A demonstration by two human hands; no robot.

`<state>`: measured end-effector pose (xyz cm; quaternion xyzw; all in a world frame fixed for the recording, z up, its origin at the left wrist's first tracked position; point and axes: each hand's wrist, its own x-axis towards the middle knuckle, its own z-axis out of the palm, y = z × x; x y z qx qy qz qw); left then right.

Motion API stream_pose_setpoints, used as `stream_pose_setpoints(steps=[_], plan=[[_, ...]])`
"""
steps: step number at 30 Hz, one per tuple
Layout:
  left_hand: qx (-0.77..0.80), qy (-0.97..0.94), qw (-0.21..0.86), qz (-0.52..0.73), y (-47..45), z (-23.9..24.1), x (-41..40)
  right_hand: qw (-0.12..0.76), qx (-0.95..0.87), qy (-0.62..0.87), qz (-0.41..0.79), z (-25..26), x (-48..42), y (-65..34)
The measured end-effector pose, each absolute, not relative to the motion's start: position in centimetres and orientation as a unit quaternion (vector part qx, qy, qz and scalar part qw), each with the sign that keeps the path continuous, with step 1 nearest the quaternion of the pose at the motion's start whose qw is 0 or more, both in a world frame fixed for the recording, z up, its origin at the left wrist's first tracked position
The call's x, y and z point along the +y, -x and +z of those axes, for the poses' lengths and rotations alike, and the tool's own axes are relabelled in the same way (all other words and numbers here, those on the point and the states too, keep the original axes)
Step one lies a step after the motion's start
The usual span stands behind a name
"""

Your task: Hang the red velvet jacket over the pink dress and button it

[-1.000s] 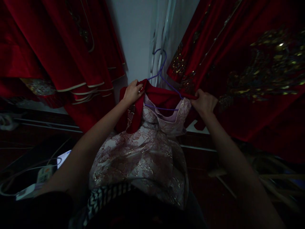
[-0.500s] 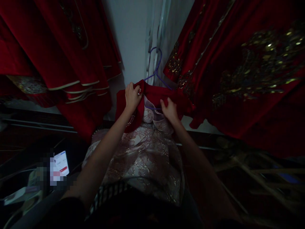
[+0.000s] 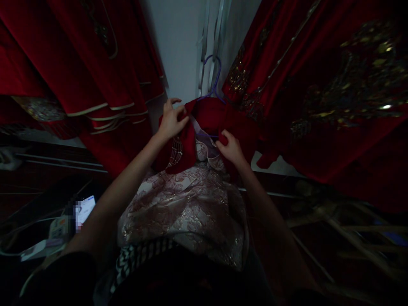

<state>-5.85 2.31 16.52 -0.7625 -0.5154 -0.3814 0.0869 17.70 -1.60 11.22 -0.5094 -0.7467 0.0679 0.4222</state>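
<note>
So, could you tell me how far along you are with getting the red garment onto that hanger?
Done: the pink brocade dress already hangs on the purple hanger. In hand: the left hand and right hand grip the front edges of the red jacket draped over it. Left: the front is open, and the hanger is not on a rail.

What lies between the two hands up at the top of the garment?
In the head view, between the left hand and right hand lie the red jacket collar, the pink dress neckline and the purple hanger bar.
</note>
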Motion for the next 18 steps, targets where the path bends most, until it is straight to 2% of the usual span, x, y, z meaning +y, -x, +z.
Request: stream_pose_setpoints(steps=[4, 8, 13, 18], plan=[[-0.506, 0.797, 0.105, -0.312, 3.0, 14.2, -1.4, 0.422, -0.767, 0.472, 0.102, 11.0, -1.6, -16.7], [-0.461, 0.833, 0.053, -0.302, 0.2, 12.6, -2.6, 0.495, -0.735, 0.417, 0.199, 10.6, -1.6, -14.9], [-0.432, 0.810, -0.044, -0.394, 0.9, 11.0, -3.1, 0.574, -0.673, 0.354, 0.304, 8.4, -2.1, -13.8], [-0.401, 0.742, -0.156, -0.513, 1.1, 8.6, -3.0, 0.571, -0.673, 0.310, 0.353, 7.3, -3.0, -13.4]])
